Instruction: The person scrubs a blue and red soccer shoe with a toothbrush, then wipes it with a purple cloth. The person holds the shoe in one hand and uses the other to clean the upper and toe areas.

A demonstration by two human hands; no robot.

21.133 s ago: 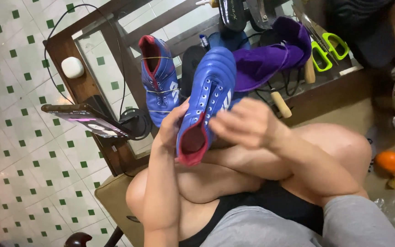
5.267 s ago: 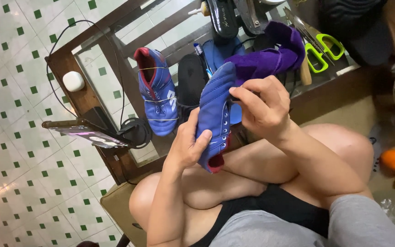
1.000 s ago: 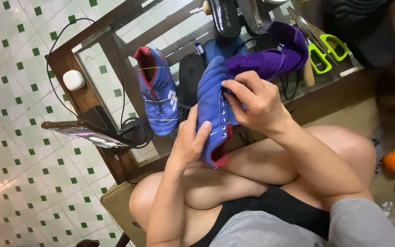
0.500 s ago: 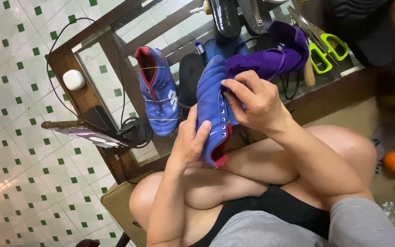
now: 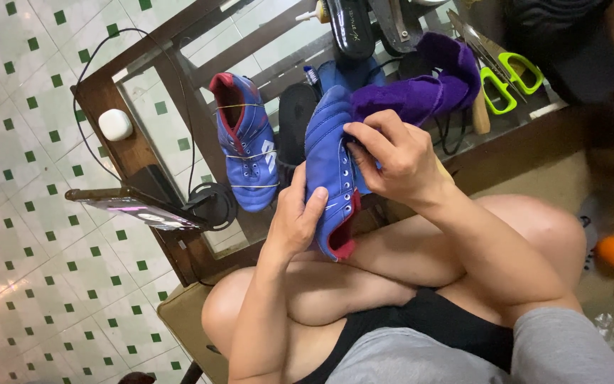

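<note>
Steadying the blue leather football boot, left hand grips its heel at 7 o'clock; right hand pinches the lace area, best worked eyelet by eyelet

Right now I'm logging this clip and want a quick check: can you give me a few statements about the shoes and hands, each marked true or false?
1. Both hands hold one blue shoe. True: the left hand is at its heel end and the right hand at its lace side.
2. The second blue shoe lies on the person's knee. False: it rests on the glass table.
3. A purple cloth lies behind the held shoe. True.
4. The scissors have red handles. False: the handles are green.
</note>
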